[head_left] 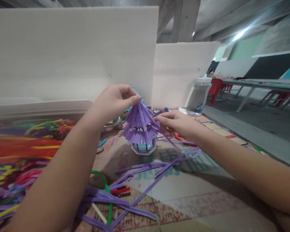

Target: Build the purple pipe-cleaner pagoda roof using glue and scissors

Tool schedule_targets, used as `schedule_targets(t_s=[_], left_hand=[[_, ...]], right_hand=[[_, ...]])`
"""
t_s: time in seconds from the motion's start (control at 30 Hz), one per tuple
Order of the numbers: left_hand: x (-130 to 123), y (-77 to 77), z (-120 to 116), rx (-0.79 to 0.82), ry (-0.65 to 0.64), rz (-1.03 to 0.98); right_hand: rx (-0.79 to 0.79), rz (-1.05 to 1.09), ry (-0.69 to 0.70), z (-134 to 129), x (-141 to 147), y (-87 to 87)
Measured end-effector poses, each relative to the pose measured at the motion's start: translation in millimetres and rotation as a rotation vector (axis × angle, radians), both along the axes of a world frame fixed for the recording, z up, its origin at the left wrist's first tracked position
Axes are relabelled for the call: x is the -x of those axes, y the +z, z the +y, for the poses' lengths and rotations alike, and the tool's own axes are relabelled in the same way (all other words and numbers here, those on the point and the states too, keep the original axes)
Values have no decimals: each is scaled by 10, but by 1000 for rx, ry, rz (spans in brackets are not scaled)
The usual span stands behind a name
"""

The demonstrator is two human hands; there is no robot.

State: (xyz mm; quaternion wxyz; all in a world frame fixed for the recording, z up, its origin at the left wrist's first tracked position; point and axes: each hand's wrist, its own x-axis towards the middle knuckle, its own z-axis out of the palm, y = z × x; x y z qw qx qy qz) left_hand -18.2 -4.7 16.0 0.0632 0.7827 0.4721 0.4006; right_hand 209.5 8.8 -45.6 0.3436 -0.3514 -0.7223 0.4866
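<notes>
A small tiered pagoda model [141,127] made of purple pipe cleaners stands upright on the table, its pale base and light-blue lower walls showing. My left hand [122,100] pinches the peak of its upper roof, where the stems come together. At the roof's right edge, my right hand [175,124] has its fingers closed and curled; what lies between them is too small to make out. A long purple pipe cleaner [169,140] slants down from the roof below those fingers. A dark blue tool end [162,111] shows just behind my right fingertips.
Loose purple pipe cleaners [145,193] and a green one [108,193] lie in front. Coloured pipe cleaners [31,145] pile up at the left. Red-handled pliers or scissors [183,140], a clear bottle [198,96] and a phone-like panel [223,132] are at the right. White boards [74,54] stand behind.
</notes>
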Motion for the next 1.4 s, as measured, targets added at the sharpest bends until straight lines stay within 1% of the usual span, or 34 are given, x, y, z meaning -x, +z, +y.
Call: schedule_targets(t_s=[0.1,0.17,0.27,0.4,0.5,0.67,0.87,1.13,1.27,1.4], left_hand=[[-23,-8,-20,-14,-24,26],[-33,-9,-30,-12,-32,33],[-36,-6,-35,-25,-39,41],[-47,1,-43,-45,-25,66],[-68,3,-55,-38,-15,78],[-85,-4,-55,-25,-35,94],[-86,-5,-45,-13,-49,91],[-95,4,-56,3,-58,72],[-92,8,-54,5,-54,87],[-77,-1,-34,9,-57,81]], right_hand=[[254,164,160,-19,43,-78],[335,247,190,-46,66,-105],[358,290,206,-113,102,-114],[381,273,253,-201,136,-118],[400,267,259,-248,154,-137],[391,245,187,-293,193,-168],[337,279,135,-246,207,-200],[293,267,46,-251,218,-180],[267,206,67,-223,204,-192],[185,54,122,-163,135,-176]])
